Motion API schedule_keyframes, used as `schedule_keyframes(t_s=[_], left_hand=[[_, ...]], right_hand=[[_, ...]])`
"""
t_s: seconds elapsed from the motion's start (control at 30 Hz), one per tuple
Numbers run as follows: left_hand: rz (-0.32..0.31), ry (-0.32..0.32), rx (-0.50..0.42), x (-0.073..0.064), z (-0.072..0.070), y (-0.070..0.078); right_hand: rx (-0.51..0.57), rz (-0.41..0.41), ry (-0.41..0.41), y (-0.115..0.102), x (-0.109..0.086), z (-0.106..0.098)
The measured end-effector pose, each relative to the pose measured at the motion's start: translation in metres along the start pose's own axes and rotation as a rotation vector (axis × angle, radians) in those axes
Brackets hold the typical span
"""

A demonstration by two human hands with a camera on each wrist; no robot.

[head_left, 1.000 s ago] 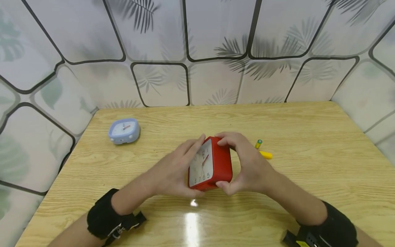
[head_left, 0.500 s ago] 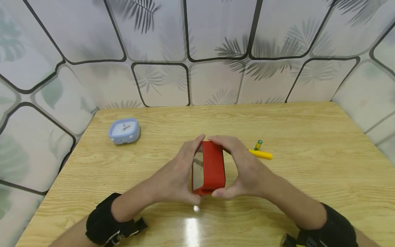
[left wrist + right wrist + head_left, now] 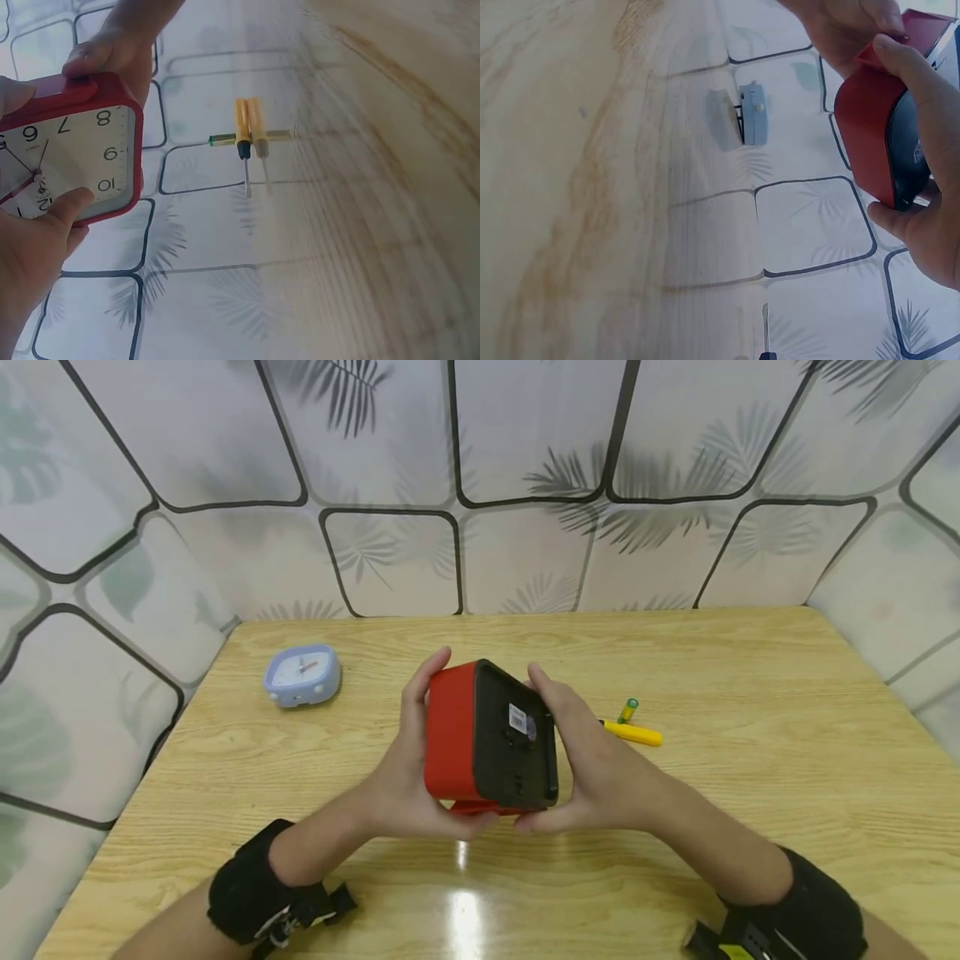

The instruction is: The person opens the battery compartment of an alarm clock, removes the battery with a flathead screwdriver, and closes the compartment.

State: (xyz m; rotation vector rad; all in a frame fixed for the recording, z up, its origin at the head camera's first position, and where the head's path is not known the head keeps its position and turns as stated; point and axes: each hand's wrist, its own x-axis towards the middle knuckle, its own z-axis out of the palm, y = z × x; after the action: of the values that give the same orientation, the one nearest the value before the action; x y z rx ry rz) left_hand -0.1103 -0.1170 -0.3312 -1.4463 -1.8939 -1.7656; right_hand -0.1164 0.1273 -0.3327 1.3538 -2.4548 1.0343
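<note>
Between both hands, over the middle of the table, is a square red alarm clock (image 3: 453, 735). Its black back, with a white label (image 3: 517, 718) and small knobs, faces up and to the right in the head view. My left hand (image 3: 405, 785) grips its left side, thumb along the bottom. The right hand (image 3: 603, 768) holds the opposite side, thumb low and fingers near the upper edge. White dial and numerals (image 3: 82, 154) show in the left wrist view, where a finger touches the face. A red flap-like part (image 3: 480, 808) sticks out under the clock.
A light blue alarm clock (image 3: 302, 677) rests at the back left of the wooden table (image 3: 750, 710). Right of the hands lie a yellow-handled screwdriver (image 3: 637, 733) and a small green-and-yellow battery (image 3: 628, 711). A patterned wall covering (image 3: 525, 560) rises behind the table.
The red alarm clock has been turned in the hands: first its dial showed, then its red side, now its black back. Both hands have shifted their hold slightly.
</note>
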Motion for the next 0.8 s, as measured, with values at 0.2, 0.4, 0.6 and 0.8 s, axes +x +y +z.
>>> schedule_keyframes(t_s=[0.2,0.4,0.6,0.8], left_hand=[[-0.131,-0.003,-0.029,-0.004,-0.004,0.005],[-0.368,-0.021,0.085,-0.016,-0.013,0.019],[-0.415,-0.092,0.406,-0.009,-0.018,0.021],[-0.463,-0.227,0.680,0.000,-0.023,0.013]], right_hand=[[-0.086,-0.003,0.060,0.002,-0.001,-0.011],[-0.155,-0.057,0.090,0.002,-0.007,-0.019],[-0.228,-0.127,0.072,0.007,-0.004,-0.027],[-0.314,-0.046,-0.022,0.016,-0.001,-0.025]])
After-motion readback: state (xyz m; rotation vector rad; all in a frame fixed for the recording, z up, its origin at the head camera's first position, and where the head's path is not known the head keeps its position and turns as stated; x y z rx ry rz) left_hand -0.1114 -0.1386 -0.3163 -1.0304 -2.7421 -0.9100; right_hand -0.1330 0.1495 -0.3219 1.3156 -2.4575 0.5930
